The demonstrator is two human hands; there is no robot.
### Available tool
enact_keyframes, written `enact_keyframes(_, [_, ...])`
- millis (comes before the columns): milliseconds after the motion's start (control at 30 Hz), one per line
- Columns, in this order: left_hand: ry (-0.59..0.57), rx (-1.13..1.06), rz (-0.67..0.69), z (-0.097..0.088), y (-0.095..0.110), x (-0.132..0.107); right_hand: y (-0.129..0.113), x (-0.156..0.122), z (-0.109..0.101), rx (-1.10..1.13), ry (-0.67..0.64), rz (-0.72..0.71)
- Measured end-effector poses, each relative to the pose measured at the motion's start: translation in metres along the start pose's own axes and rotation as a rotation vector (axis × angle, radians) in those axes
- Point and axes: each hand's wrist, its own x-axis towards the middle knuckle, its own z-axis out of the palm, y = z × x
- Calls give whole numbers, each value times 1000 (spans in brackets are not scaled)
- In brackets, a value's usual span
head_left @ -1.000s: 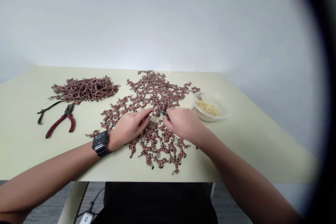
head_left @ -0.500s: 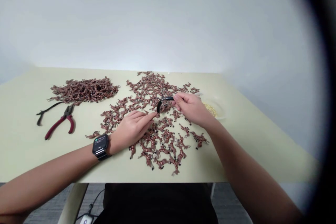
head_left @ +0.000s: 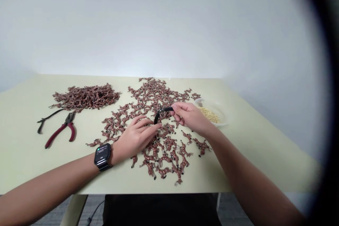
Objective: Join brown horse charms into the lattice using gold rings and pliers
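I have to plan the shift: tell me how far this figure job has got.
Possibly done: a heap of brown figures lies piled at far left. In hand: the right hand holds a black curved tool over the spread of loose figures, its tip by the left hand. Left, apparently: that wide spread; the bowl holds yellow bits.

text: none legible | smartwatch (head_left: 102,153) screen: maybe writing, too small
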Motion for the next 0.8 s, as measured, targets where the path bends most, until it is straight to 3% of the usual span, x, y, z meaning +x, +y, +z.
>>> enact_keyframes(500, [-45,-100,-26,5,1,-7,-3,-1,11,80,-147,-17])
enact_keyframes(700, [-98,-220,-99,3,3,-5,-3,0,28,-265,131,-313])
enact_keyframes(800, [-106,-261,-157,0,3,-1,1,-1,35,-311,123,-380])
